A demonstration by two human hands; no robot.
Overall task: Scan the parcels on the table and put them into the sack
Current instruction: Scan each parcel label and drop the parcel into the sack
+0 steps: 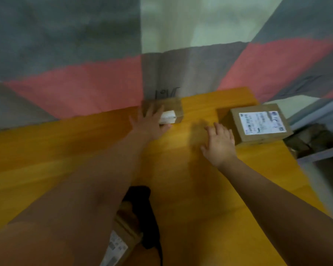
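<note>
Head camera view, looking down over two bare forearms stretched across an orange-yellow wooden table (pixel 46 150). At the far edge of the table sits a small brown parcel (pixel 174 108) with a white label on its near side. The left hand (pixel 152 120) lies on top of it with fingers spread and fairly straight, the thumb down at the parcel's near edge; motion blur makes it impossible to tell whether it has begun to grip. To the right, well apart from the small one, a larger brown parcel (pixel 261 121) lies flat with a white printed label facing up. The right hand (pixel 219 143) hovers low at its near left corner, fingers loosely bent and holding nothing; whether the fingertips touch the cardboard cannot be told. Close to the camera, partly hidden under the left forearm, is a third brown parcel (pixel 121 240) with a label, and just beside it a black object (pixel 146 217), too dark to identify. Beyond the table's far edge spreads a large cloth (pixel 85 83) in grey, pink and pale bands.
</note>
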